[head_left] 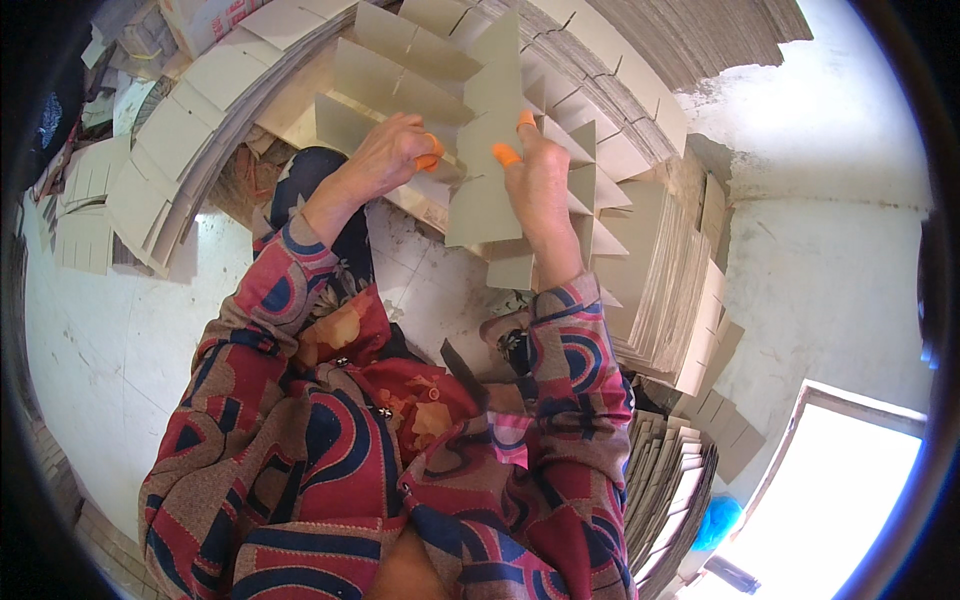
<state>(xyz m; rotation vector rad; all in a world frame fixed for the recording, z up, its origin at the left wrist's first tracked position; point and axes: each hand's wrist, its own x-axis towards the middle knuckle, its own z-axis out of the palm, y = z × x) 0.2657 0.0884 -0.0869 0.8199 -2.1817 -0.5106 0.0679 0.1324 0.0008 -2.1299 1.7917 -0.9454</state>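
Framed opening (850, 490) is glaring white; pale stained wall (810, 290) is running beside it; pale tiled floor (85, 350) is spreading well left of it

The cardboard grid (400, 85) stands before the person (345, 440), its middle panel (485, 90) between the left hand (380, 160) and the right hand (540, 185), while one row of stacked sheets (185, 130) lies to the left of it, and another stack (660, 285) lies to its right.

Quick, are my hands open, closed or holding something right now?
Left hand: fingers curled by the cardboard dividers; can't tell if it grips.
Right hand: thumb against the upright cardboard sheet; can't tell if it grips.
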